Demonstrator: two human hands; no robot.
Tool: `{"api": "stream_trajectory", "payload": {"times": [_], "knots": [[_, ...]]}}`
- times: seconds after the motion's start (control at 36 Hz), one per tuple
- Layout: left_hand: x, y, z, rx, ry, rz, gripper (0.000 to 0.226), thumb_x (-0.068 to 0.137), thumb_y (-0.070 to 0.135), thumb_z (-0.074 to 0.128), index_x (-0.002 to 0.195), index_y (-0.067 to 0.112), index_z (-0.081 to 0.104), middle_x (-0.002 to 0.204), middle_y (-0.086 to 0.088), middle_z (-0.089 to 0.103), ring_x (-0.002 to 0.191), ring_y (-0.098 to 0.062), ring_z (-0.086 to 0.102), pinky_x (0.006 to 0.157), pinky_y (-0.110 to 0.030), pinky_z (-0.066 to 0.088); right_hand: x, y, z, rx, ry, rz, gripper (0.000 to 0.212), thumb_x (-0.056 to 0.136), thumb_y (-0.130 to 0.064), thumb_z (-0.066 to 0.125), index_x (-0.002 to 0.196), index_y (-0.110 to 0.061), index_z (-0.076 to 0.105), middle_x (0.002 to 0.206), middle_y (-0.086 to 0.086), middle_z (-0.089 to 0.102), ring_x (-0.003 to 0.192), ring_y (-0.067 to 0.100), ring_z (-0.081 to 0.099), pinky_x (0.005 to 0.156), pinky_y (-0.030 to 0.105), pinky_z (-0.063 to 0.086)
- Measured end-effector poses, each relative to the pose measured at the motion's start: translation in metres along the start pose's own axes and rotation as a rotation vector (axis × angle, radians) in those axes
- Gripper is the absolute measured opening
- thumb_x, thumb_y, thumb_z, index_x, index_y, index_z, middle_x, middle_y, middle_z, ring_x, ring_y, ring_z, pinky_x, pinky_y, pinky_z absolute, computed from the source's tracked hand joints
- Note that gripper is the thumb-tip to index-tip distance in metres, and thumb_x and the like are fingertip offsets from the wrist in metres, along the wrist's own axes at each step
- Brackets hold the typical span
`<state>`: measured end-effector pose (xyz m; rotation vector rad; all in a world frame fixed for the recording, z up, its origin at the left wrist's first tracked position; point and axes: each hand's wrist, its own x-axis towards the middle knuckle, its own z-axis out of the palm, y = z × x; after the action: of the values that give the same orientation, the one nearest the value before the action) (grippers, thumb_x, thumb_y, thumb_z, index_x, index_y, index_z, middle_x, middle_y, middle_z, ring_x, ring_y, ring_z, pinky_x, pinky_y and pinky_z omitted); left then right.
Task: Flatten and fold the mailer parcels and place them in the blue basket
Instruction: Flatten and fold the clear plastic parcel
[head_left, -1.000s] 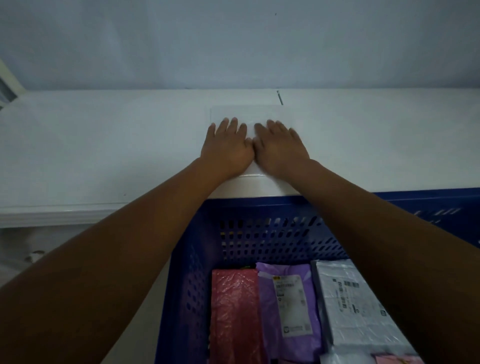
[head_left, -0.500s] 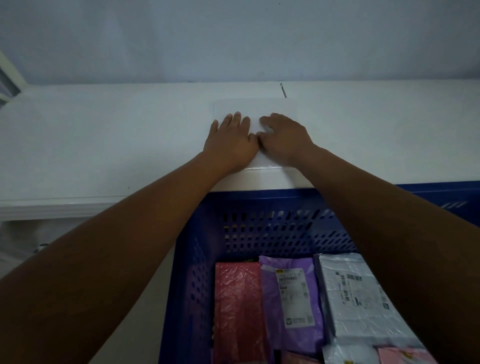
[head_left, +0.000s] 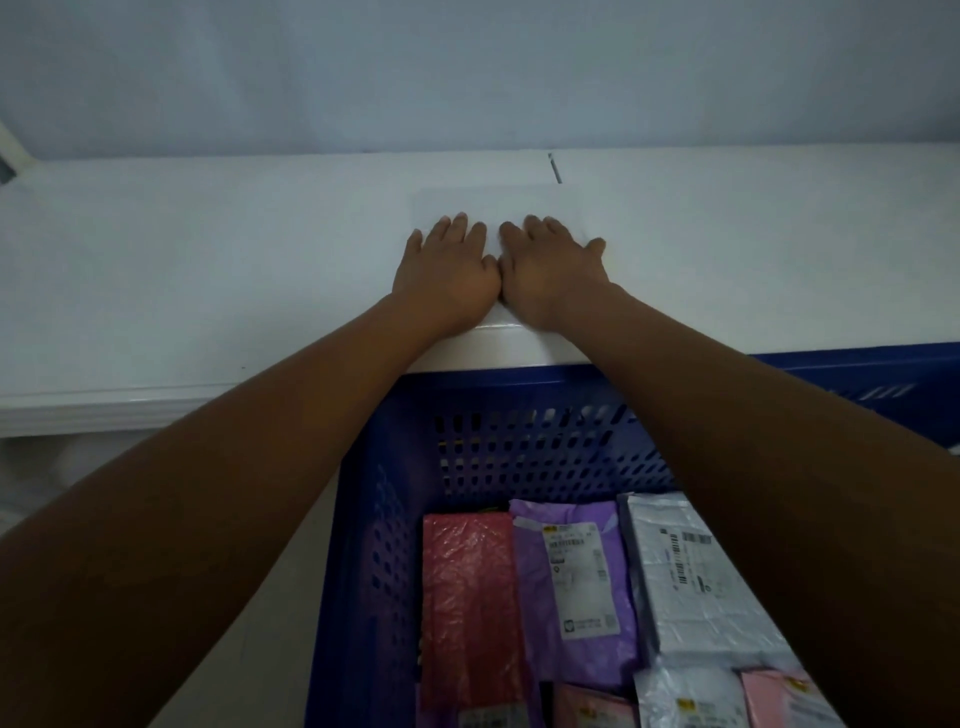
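A flat white mailer parcel (head_left: 493, 205) lies on the white table (head_left: 208, 270), hard to tell apart from the tabletop. My left hand (head_left: 449, 270) and my right hand (head_left: 548, 267) press on it side by side, palms down, fingers straight and thumbs touching. Below the table's near edge stands the blue basket (head_left: 374, 545). In it lie a red mailer (head_left: 470, 608), a purple mailer (head_left: 571, 587) with a white label, a grey-white mailer (head_left: 691, 577) and several more at the bottom of the view.
A small dark thin object (head_left: 555, 167) lies at the table's back edge, just beyond the white mailer. A pale wall (head_left: 467, 73) rises behind the table. My forearms cross over the basket's rim.
My right hand's fingers, curled half a second ago, have spread flat on the mailer again. The view has shifted slightly; both hands stay on the parcel.
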<state>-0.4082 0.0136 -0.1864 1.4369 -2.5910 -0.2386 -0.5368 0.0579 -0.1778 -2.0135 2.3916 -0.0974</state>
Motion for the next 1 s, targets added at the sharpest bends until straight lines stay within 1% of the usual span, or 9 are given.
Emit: {"api": "stream_trajectory", "payload": {"times": [0.17,0.28,0.42,0.47,0.56,0.64,0.78,0.89,1.0], "knots": [[-0.001,-0.001,-0.001,-0.013,-0.001,0.003,0.057,0.104,0.035,0.022,0.158,0.015,0.015,0.166,-0.009,0.01,0.153,-0.023,0.006,0.124,-0.046,0.004,0.002,0.003,0.001,0.091,0.022,0.024,0.055,0.098,-0.044,0.029,0.15,-0.026,0.032,0.154,0.003,0.035,0.145,0.023,0.027,0.11,0.065,0.02],[-0.002,0.0,-0.001,-0.025,0.007,0.003,0.058,0.104,0.035,0.023,0.158,0.014,0.016,0.166,-0.009,0.01,0.153,-0.023,0.006,0.124,-0.045,0.004,0.003,0.005,-0.003,0.13,0.054,0.039,0.053,0.093,-0.045,0.036,0.143,-0.029,0.043,0.136,-0.002,0.05,0.128,0.021,0.044,0.102,0.057,0.027],[-0.001,-0.001,-0.001,-0.028,0.009,-0.004,0.058,0.104,0.036,0.024,0.158,0.015,0.017,0.166,-0.008,0.011,0.153,-0.023,0.006,0.124,-0.045,0.004,0.003,0.008,-0.003,0.191,0.051,0.061,0.055,0.092,-0.048,0.038,0.145,-0.033,0.045,0.148,-0.008,0.045,0.137,0.016,0.039,0.105,0.053,0.022],[-0.001,0.0,0.0,-0.027,0.011,-0.005,0.059,0.103,0.037,0.024,0.158,0.015,0.017,0.166,-0.008,0.011,0.153,-0.023,0.006,0.124,-0.045,0.004,0.004,0.011,0.0,0.294,0.131,0.097,0.051,0.094,-0.046,0.039,0.142,-0.033,0.05,0.15,-0.009,0.045,0.137,0.015,0.04,0.108,0.047,0.023],[-0.001,0.0,0.0,-0.024,0.013,-0.011,0.06,0.102,0.037,0.024,0.158,0.015,0.017,0.166,-0.009,0.01,0.153,-0.023,0.006,0.124,-0.045,0.003,0.001,0.016,0.001,0.568,0.459,0.25,0.038,0.099,-0.019,0.045,0.135,-0.017,0.059,0.136,0.004,0.058,0.127,0.021,0.05,0.102,0.022,0.033],[-0.001,-0.001,0.0,-0.024,0.016,-0.015,0.06,0.103,0.037,0.024,0.158,0.015,0.018,0.166,-0.009,0.011,0.153,-0.024,0.006,0.124,-0.045,0.003,-0.005,0.019,-0.001,0.597,0.592,0.313,0.048,0.089,0.007,0.041,0.129,-0.01,0.061,0.126,0.009,0.06,0.122,0.022,0.05,0.085,0.006,0.025],[-0.001,-0.001,0.0,-0.017,0.02,-0.016,0.06,0.103,0.037,0.024,0.157,0.015,0.018,0.166,-0.009,0.011,0.153,-0.023,0.006,0.124,-0.045,0.003,-0.005,0.016,0.0,0.571,0.566,0.235,0.051,0.087,0.012,0.041,0.128,-0.01,0.061,0.125,0.007,0.061,0.123,0.02,0.05,0.086,0.007,0.025],[0.0,-0.001,0.002,-0.001,0.018,-0.015,0.06,0.102,0.038,0.023,0.158,0.015,0.018,0.166,-0.008,0.011,0.153,-0.024,0.006,0.124,-0.045,0.003,-0.004,0.019,0.001,0.655,0.551,0.253,0.047,0.086,0.012,0.047,0.126,-0.007,0.063,0.12,0.01,0.065,0.113,0.019,0.059,0.093,0.016,0.042],[0.001,-0.001,0.003,0.008,0.026,-0.011,0.06,0.102,0.039,0.023,0.157,0.015,0.019,0.165,-0.008,0.013,0.153,-0.024,0.008,0.124,-0.045,0.004,-0.004,0.02,-0.001,0.674,0.512,0.287,0.042,0.085,0.012,0.049,0.119,-0.006,0.066,0.11,0.009,0.067,0.095,0.014,0.061,0.081,0.011,0.04]]}}
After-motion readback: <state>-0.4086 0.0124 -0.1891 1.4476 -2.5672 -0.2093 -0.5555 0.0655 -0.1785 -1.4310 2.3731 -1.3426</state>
